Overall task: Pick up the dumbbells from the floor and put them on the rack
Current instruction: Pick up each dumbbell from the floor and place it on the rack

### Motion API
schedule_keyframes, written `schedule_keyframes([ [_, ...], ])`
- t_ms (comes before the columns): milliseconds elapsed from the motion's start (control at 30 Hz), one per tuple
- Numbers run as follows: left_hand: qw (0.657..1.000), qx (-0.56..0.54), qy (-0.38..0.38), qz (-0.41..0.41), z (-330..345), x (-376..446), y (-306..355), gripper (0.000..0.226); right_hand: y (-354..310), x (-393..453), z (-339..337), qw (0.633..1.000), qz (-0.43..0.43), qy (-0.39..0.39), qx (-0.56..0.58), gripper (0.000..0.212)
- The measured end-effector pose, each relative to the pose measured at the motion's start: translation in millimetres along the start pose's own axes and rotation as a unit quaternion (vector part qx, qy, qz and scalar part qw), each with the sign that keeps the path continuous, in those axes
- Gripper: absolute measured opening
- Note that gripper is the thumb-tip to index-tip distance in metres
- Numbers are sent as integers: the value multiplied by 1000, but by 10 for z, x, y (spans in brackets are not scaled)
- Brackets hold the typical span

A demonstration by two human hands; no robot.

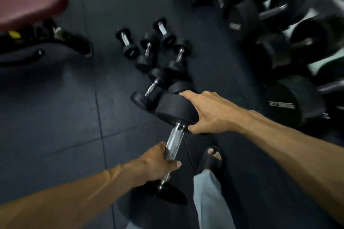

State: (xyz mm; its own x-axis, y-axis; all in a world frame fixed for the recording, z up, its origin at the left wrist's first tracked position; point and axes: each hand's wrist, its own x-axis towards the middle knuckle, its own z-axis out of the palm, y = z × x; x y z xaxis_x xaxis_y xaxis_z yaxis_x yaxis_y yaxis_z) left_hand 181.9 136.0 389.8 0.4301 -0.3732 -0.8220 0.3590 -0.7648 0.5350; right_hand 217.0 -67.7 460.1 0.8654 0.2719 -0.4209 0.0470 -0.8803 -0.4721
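Observation:
I hold one black dumbbell (174,109) with a chrome handle off the dark floor, tilted with its far head up. My left hand (158,161) is wrapped around the handle. My right hand (206,112) grips the rim of the far head. Several smaller black dumbbells (149,50) lie scattered on the floor just beyond it. The rack (279,46) runs along the right side, filled with large black dumbbells.
A red padded bench (28,3) with a black frame stands at the upper left. My foot in a black sandal (212,160) and a light trouser leg are below the held dumbbell. Dark rubber floor tiles (55,117) stretch across the left.

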Motion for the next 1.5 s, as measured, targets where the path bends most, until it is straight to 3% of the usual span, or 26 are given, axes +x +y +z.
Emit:
schedule_keyframes([
  [300,976,184,22,111,131,-1332,1911,41,-49,-1796,-1602,983,76,165,7,75],
  [600,955,224,-43,189,1086,-1718,3490,29,585,-3339,-2584,960,138,244,-6,71],
  [833,928,284,-133,202,1923,-1596,4548,27,1430,-4169,-2991,941,223,256,-15,64],
  [967,900,348,-151,213,2383,-1282,5181,32,2013,-4542,-3164,920,282,270,11,72],
  [1200,859,406,-199,240,3236,-758,6201,45,3019,-5152,-3414,883,367,290,37,65],
  [1500,851,424,-177,256,4347,-248,7125,43,4183,-5788,-3721,870,394,295,-16,75],
])
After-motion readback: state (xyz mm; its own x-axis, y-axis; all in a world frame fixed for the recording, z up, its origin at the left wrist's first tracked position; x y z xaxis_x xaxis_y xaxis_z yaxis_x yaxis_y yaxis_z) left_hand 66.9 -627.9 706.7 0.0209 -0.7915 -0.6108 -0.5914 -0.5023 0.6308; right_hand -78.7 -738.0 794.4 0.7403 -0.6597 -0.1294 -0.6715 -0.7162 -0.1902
